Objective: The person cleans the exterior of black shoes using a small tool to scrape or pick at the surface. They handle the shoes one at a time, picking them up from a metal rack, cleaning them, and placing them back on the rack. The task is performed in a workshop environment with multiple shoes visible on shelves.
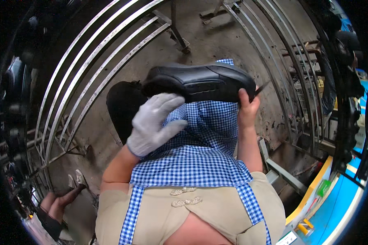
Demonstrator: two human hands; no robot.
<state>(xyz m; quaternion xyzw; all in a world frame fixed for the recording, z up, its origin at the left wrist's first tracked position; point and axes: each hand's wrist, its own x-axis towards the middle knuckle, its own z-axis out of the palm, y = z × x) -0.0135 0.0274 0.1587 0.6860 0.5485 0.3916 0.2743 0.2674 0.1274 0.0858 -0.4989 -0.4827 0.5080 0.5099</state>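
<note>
A black leather shoe [208, 81] lies sideways in front of me, above my blue-and-white checked apron [192, 165]. My right hand [248, 107] is bare and grips the shoe's right end, with the thumb on its side. A thin dark pointed piece [262, 88] sticks out beside those fingers; what it is I cannot make out. My left hand [153, 122] wears a whitish knit glove. Its fingers are stretched out with the thumb apart, close below the shoe's left end. Whether the fingertips touch the shoe I cannot tell.
Metal rail racks stand at the left [106, 45] and right [270, 53]. At the lower right is a blue-topped bench [333, 222] with a yellow edge, a green item [324, 188] and a yellow-handled tool [305, 226]. Another person's legs [59, 204] show at the lower left.
</note>
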